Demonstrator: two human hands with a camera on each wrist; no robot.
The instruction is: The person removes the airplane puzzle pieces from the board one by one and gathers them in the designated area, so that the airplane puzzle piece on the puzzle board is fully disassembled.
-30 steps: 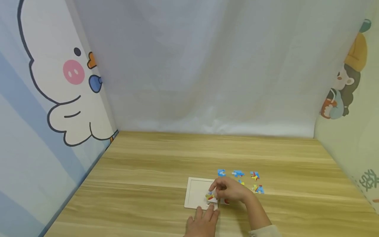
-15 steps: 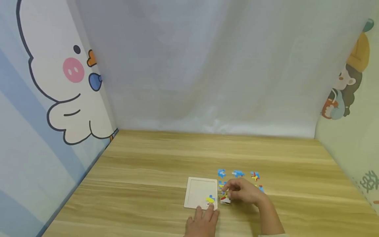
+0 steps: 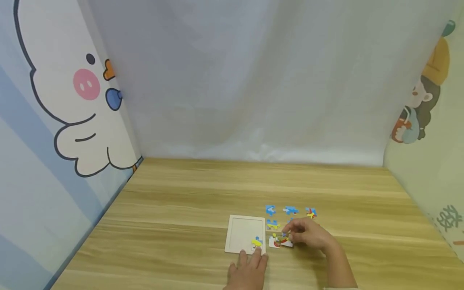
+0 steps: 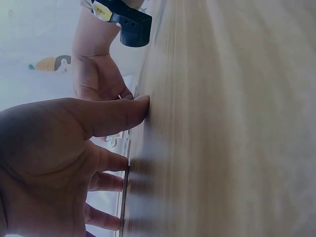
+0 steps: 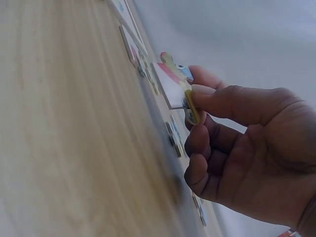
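My right hand (image 3: 309, 234) pinches a jigsaw piece (image 5: 170, 84) between thumb and fingers, tilted just above the table; it shows white, red and yellow. Close on its left lies another piece (image 3: 274, 241) with white, red and yellow. My left hand (image 3: 248, 272) lies with fingers fairly straight, fingertips on the near edge of a pale square puzzle tray (image 3: 227, 235). One yellow and blue piece (image 3: 257, 241) lies in the tray's near right corner, by those fingertips. In the left wrist view the left thumb (image 4: 121, 116) is stretched out over the wood.
Further loose pieces lie right of the tray: a blue one (image 3: 270, 210), a blue and white one (image 3: 290, 210), a blue, red and yellow one (image 3: 311, 212) and a blue and yellow one (image 3: 273, 225). My right hand partly covers others. A pale curtain (image 3: 253, 100) hangs behind the wooden table (image 3: 174, 209).
My right hand has moved from over the tray to the right, carrying the pinched piece, and now holds it low among the loose pieces. The left hand has stayed at the tray's near edge.
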